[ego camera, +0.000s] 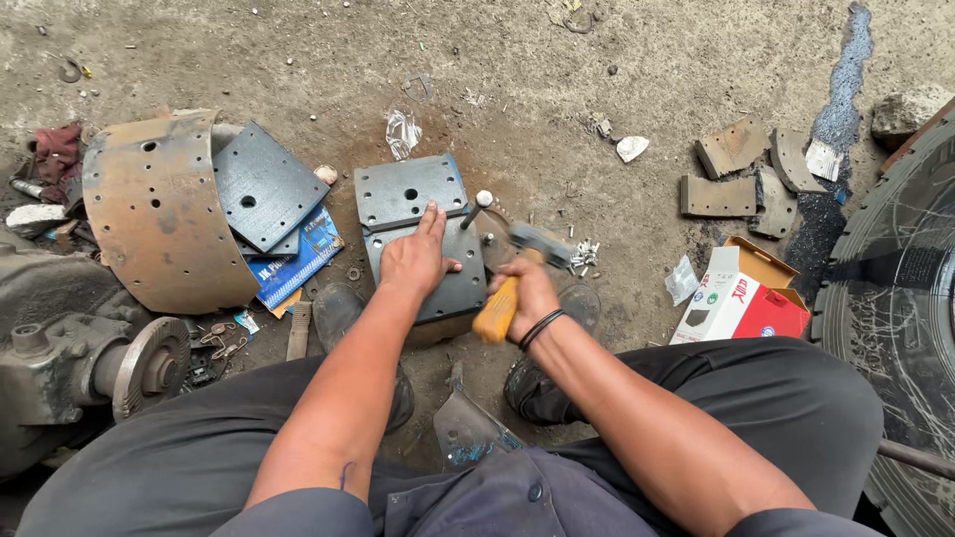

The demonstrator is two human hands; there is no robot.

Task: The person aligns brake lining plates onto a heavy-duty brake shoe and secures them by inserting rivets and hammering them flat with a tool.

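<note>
My left hand [416, 257] lies flat, fingers together, on the nearer of two grey drilled brake lining plates [410, 191] that sit on a curved shoe on the dirt floor. My right hand [529, 290] grips the yellow handle of a hammer [517, 273], its steel head raised above the plate's right edge. A small punch or rivet tool [472, 215] stands by the plate's right side, next to a white round piece [484, 198]. Small metal rivets [582, 253] lie scattered just right of the hammer head.
A rusty curved brake shoe [159, 214] and another grey lining [264, 187] lie left, over a blue packet [298, 261]. An axle hub [95, 368] sits lower left. Old worn linings [736, 174], a red and white box [741, 298] and a tyre [900, 298] are on the right.
</note>
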